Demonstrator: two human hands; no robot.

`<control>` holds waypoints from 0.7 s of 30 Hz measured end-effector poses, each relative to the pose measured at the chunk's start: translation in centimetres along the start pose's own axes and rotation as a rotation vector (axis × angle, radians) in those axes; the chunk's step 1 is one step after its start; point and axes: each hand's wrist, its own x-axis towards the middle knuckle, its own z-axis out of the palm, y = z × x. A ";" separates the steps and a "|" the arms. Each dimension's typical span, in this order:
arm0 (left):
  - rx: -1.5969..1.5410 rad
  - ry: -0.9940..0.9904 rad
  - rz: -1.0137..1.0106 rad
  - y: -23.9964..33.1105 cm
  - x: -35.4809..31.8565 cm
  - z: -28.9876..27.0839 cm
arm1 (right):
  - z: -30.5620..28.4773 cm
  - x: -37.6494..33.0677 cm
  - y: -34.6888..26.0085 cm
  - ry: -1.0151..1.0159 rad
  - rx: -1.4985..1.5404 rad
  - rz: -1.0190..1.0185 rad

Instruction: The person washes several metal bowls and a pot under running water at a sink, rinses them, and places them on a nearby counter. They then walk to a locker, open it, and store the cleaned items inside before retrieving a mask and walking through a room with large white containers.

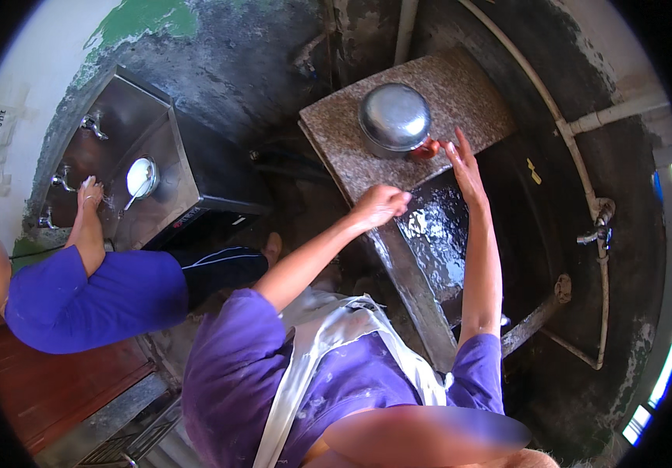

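Note:
A shiny metal pot (395, 117) rests on a speckled stone slab (461, 86), its rounded side up. At its near right edge is a small reddish part (425, 150), perhaps a handle. Beside that part is my right hand (467, 168), open with fingers apart; whether it touches the part I cannot tell. My left hand (381, 207) is closed, fingers curled, over the slab's near corner. What it holds, if anything, is hidden. Below and between my hands lies a dark basin (429, 304) with rippling, glinting water (436, 234).
On the left another person in a blue shirt (110, 300) reaches toward taps (63, 178) over a steel sink (172, 168), where a white bowl with a spoon (143, 178) sits. Pipes (578, 164) and a tap (592, 235) run along the right wall. A yellow scrap (535, 171) lies beyond the water.

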 end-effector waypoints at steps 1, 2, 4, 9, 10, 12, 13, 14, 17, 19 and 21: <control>-0.224 0.054 -0.101 -0.2 -0.9 -2.2 | 1.1 1.1 -0.4 -0.044 0.027 -0.016; -0.082 0.201 -0.112 -0.3 -1.1 -4.2 | 2.2 1.9 -0.6 -0.112 0.130 -0.024; -0.121 0.402 -0.047 -0.2 0.1 -8.3 | 3.9 2.8 -0.4 -0.095 0.143 0.098; -0.300 0.409 0.188 0.7 5.5 -11.8 | 7.0 2.7 0.0 0.117 0.357 0.108; -0.170 0.347 0.192 0.9 6.1 -12.0 | 7.4 2.3 -0.3 0.141 0.347 0.178; -0.310 0.323 0.112 1.4 6.4 -11.5 | 7.7 0.7 -1.5 0.238 0.265 0.131; -0.286 0.317 0.125 1.7 6.1 -11.1 | 7.8 -0.4 -2.3 0.333 0.186 0.131; -0.260 0.299 0.129 2.2 5.7 -10.7 | 7.5 -1.6 -3.3 0.364 0.184 0.149; -0.355 0.187 0.026 4.0 4.2 -8.4 | 6.1 -6.3 -5.8 0.455 0.139 0.081; -0.342 0.123 0.054 5.5 3.4 -5.6 | 4.3 -10.3 -6.8 0.503 0.139 0.032; -0.308 -0.045 0.041 6.9 2.5 -1.8 | 1.9 -15.2 -7.4 0.588 0.146 0.021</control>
